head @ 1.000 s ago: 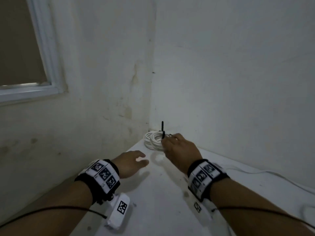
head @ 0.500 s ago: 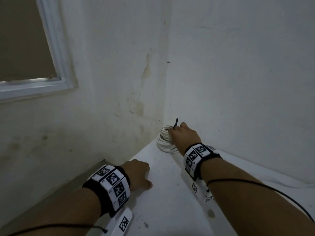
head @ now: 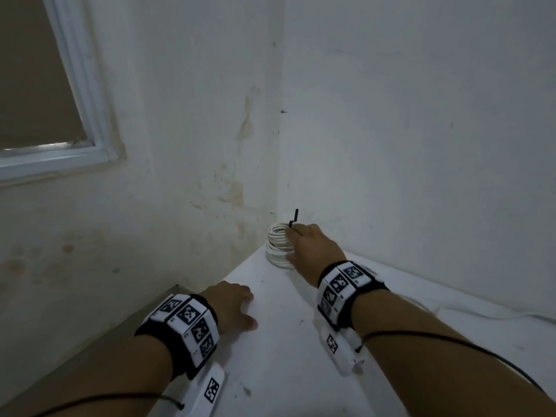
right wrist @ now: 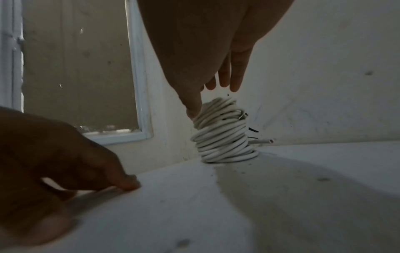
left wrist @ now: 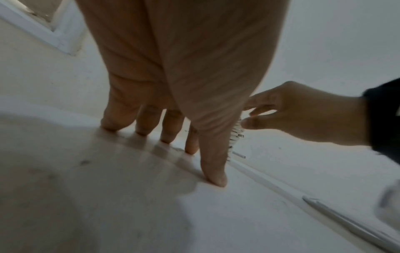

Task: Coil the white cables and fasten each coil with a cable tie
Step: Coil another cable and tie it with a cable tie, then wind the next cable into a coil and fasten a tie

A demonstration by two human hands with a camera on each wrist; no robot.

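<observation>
White table (head: 301,371) set in a wall corner. No containers in view; the only thing on the far corner is a stack of coils (head: 278,245), white cable wound in many turns, lying just beside both walls. A black tie (head: 294,218) sticks up from the top of the stack, next to the right hand's knuckles.

Right hand (head: 313,248) is at the coils, reaching from the near side. Right wrist view: thumb tip touches the upper turns of the coils (right wrist: 223,135), the other fingers (right wrist: 236,75) hang straight and slightly spread above the top, not wrapped round anything. Looks like a loose touch, not a grip; whether it pinches the tie, cannot tell.

Left hand (head: 233,308) rests on the table near its left edge, well apart from the coils. Left wrist view: fingers (left wrist: 213,171) spread and fairly straight, tips down on the table (left wrist: 108,205), holding nothing.

Only the right wrist view shows the full stack height, cut cable ends poking out to the right, and short black tie tails on that side. Only the left wrist view shows a loose cable (left wrist: 346,222) running along the table toward the corner. Only the head view shows the tie upright, a window (head: 39,85) on the left wall, and marker bands on both wrists.
</observation>
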